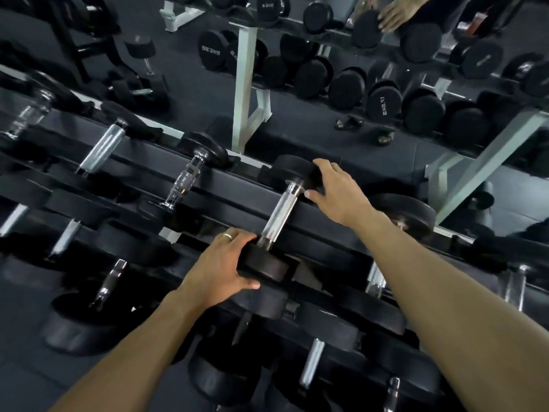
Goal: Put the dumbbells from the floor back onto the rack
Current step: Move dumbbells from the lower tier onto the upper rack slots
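A black dumbbell with a chrome handle lies across the top tier of the dark rack. My left hand grips its near head, thumb and fingers curled round the rubber disc. My right hand holds the far head, fingers over its rim and thumb by the handle collar. Several other dumbbells sit on the rack, such as one with a clear knurled handle to the left and another further left.
A mirror behind the rack reflects a white-framed rack full of dumbbells and my hands. Lower tiers hold more dumbbells, one of them near my arms. Dark rubber floor shows at the lower left.
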### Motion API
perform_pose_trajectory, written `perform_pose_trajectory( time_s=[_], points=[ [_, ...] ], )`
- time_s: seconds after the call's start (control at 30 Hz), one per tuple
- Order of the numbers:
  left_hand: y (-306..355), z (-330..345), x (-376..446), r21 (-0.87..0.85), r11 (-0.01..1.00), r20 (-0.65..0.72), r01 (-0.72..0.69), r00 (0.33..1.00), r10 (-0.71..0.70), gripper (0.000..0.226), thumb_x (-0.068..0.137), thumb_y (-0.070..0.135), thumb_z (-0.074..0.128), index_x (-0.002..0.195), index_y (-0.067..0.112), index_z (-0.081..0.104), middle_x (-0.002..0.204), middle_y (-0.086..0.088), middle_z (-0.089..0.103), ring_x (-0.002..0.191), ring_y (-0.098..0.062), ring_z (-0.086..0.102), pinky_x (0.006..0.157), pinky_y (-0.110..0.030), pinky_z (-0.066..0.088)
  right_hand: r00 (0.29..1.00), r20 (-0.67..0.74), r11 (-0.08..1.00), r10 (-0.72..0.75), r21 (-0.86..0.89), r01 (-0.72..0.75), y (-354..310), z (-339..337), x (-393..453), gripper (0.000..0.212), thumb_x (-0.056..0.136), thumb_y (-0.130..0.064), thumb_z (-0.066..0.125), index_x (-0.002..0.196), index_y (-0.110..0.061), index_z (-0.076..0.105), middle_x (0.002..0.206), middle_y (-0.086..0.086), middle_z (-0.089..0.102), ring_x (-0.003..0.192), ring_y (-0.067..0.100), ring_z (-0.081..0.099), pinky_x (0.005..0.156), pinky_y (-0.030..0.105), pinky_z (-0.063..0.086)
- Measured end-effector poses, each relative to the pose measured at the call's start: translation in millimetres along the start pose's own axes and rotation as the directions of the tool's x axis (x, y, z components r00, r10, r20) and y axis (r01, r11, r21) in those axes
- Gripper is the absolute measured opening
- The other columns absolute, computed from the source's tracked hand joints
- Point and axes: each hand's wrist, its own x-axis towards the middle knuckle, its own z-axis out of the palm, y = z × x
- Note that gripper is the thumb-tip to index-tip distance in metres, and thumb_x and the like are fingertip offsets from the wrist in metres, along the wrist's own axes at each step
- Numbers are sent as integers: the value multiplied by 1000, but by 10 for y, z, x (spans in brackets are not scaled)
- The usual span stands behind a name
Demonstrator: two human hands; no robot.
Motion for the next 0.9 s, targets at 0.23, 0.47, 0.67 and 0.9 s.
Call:
perform_pose_trajectory(
  time_s=[0.23, 0.47, 0.67, 0.9],
  points=[
    [-76, 53, 82, -85, 996, -92, -19, 996, 11, 68, 54, 29, 92, 114, 16, 64, 110, 3, 59, 98, -16, 59, 90, -32, 48, 1000, 21, 1000, 2, 18, -2, 7, 105, 89, 48, 94, -19, 59, 135, -16, 34, 110, 11, 56, 99, 30, 55, 84, 40, 45],
    [-57, 48, 89, -160, 987, -87, 21, 996, -35, 67, 54, 27, 93, 114, 17, 65, 108, 8, 56, 82, -6, 53, 83, -25, 47, 999, 26, 999, -22, -25, 23, -28, 95, 166, 43, 95, -19, 58, 132, -15, 36, 99, 10, 55, 87, 25, 54, 75, 35, 42],
    [-15, 63, 88, -186, 981, -72, 62, 994, -76, 63, 53, 29, 92, 110, 23, 66, 105, 10, 55, 94, -9, 55, 87, -22, 43, 996, 59, 995, -62, -76, 66, -57, 29, 219, 44, 94, -20, 60, 131, -14, 37, 105, 11, 56, 90, 26, 53, 82, 39, 45],
    [-49, 84, 86, -188, 979, -63, 74, 994, -88, 62, 55, 31, 92, 110, 24, 64, 103, 11, 55, 94, -7, 53, 80, -7, 34, 998, 41, 993, -57, -103, 61, -131, 27, 258, 47, 93, -20, 62, 133, -13, 38, 106, 11, 58, 93, 29, 57, 85, 43, 49]
  ],
)
